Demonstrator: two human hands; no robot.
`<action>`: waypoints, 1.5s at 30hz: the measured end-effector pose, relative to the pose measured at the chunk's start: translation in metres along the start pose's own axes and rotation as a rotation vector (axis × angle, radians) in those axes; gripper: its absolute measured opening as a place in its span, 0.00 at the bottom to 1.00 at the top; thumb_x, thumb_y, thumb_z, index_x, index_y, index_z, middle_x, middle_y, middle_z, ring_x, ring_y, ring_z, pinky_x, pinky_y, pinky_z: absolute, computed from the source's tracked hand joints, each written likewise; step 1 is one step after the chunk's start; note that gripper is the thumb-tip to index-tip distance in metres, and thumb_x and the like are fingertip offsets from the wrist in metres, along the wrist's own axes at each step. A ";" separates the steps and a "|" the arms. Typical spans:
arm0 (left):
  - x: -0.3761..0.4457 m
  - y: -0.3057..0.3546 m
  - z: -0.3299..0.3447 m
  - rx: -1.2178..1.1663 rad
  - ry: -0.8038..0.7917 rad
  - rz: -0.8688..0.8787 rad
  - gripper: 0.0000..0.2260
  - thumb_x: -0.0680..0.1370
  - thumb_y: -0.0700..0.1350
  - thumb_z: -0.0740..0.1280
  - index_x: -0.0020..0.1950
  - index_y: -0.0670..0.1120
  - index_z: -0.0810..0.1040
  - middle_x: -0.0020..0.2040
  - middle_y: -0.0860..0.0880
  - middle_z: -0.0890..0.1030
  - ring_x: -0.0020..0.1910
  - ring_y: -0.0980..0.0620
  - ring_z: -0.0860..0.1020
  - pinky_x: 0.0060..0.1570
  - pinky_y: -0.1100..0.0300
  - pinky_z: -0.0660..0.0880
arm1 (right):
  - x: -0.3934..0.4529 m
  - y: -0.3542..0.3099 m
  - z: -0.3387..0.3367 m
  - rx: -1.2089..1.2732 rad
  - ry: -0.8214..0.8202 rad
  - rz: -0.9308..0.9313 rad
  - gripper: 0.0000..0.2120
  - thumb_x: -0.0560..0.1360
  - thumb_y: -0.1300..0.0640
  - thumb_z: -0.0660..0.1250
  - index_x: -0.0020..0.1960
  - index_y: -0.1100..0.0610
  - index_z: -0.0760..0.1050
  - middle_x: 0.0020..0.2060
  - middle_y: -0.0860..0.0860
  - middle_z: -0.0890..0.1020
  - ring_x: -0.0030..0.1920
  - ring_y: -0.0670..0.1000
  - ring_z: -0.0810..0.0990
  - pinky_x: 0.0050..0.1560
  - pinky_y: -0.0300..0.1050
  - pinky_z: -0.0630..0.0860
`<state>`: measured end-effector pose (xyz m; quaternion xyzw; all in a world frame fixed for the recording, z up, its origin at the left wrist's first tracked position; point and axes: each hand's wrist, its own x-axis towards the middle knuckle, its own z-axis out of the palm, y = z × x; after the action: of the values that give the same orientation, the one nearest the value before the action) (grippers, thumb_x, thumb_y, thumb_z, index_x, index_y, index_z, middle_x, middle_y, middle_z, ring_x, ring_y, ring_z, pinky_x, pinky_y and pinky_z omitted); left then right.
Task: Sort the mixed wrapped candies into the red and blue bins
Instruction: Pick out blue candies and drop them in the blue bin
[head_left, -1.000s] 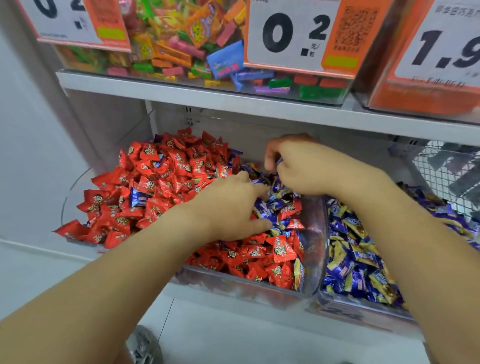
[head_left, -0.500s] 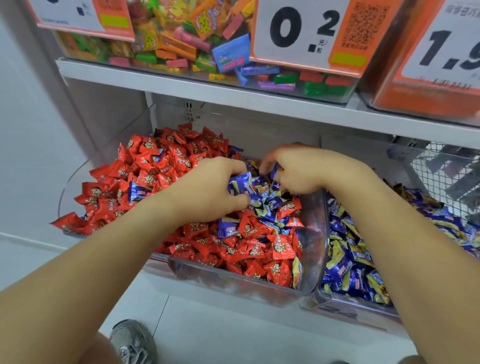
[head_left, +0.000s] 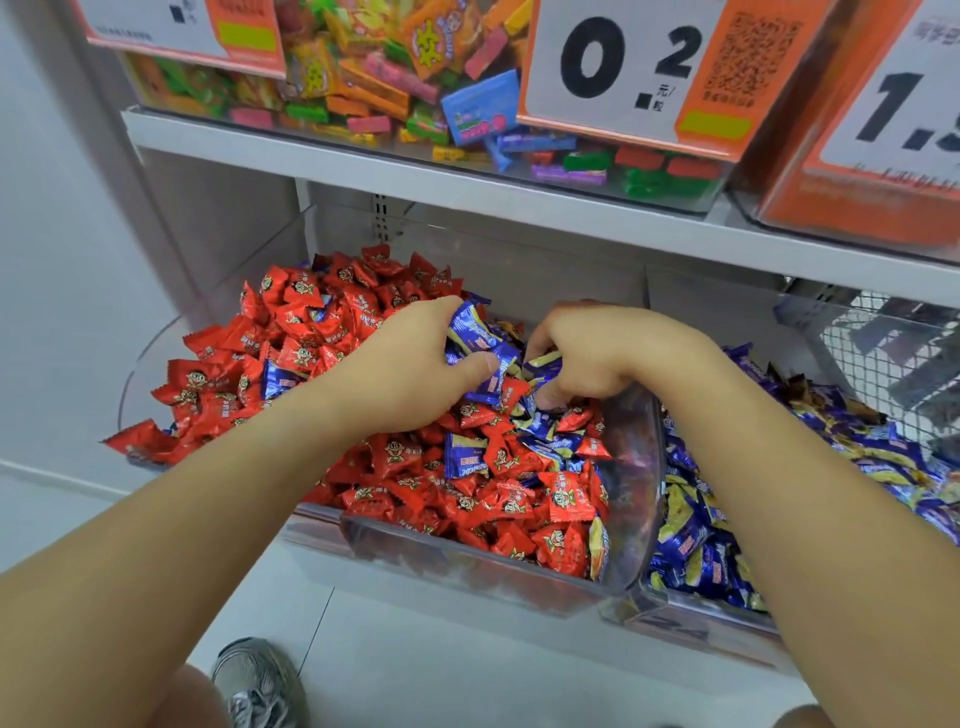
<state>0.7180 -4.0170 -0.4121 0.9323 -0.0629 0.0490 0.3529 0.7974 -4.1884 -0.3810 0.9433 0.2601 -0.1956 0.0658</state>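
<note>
We see left hand gripping bunch of blue candies, fingers curled round them, thumb pressing on top. Beneath it, red bin heaped with red candies, stray blue ones among them. Right hand fingers curled down into blue wrappers at heap's right; we cannot tell what they hold. Farther right, blue bin.

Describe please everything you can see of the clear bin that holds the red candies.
The clear bin looks like transparent plastic with a curved, glossy front wall. It sits on the lower shelf, beside the bin of blue candies. Red candies are heaped above its rim, with several blue ones mixed in near the right side. The left hand and the right hand both reach into the heap, gripping blue wrappers.
</note>
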 end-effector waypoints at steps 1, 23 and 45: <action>0.000 -0.001 0.000 -0.023 0.018 -0.010 0.09 0.79 0.50 0.68 0.44 0.47 0.73 0.36 0.52 0.78 0.33 0.59 0.73 0.32 0.68 0.65 | -0.002 0.000 -0.001 0.005 0.019 -0.006 0.30 0.74 0.46 0.74 0.72 0.51 0.72 0.61 0.52 0.81 0.53 0.54 0.80 0.51 0.43 0.75; 0.006 0.108 0.049 -0.270 0.093 0.340 0.04 0.78 0.41 0.67 0.50 0.49 0.79 0.41 0.54 0.82 0.41 0.56 0.80 0.45 0.58 0.75 | -0.140 0.055 0.070 1.591 0.673 0.173 0.08 0.80 0.56 0.67 0.55 0.57 0.82 0.55 0.58 0.83 0.42 0.53 0.84 0.54 0.50 0.80; -0.005 0.011 0.031 0.449 -0.256 0.186 0.22 0.76 0.63 0.58 0.63 0.53 0.79 0.55 0.49 0.79 0.60 0.49 0.74 0.63 0.59 0.68 | -0.069 0.095 0.086 0.262 0.410 0.201 0.21 0.83 0.39 0.50 0.73 0.36 0.67 0.80 0.46 0.57 0.80 0.55 0.51 0.76 0.66 0.49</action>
<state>0.7124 -4.0448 -0.4288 0.9759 -0.1801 -0.0244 0.1204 0.7626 -4.3214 -0.4299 0.9848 0.1453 -0.0249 -0.0917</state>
